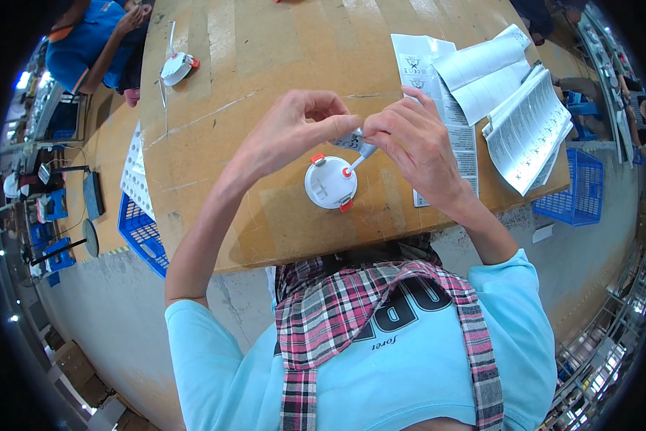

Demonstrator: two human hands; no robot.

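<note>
On the table in front of me lies a round white downlight (323, 188) with orange-red spring clips at its rim. A white cable rises from it, ending in a grey-blue sleeve-like end (367, 151) held just above the lamp. My left hand (294, 133) is closed in a pinch on a small printed silver-grey label (349, 141) at that cable end. From the other side, my right hand (415, 140) pinches the cable end, its fingertips close to the label. The fingers partly hide where label and cable meet.
Another white downlight (176, 68) lies at the far left of the table (265, 237). Printed label sheets (467, 154) and a stack of papers (528, 136) spread on the right. Blue crates (578, 188) stand beside the table. A co-worker in blue (86, 50) is at the far left.
</note>
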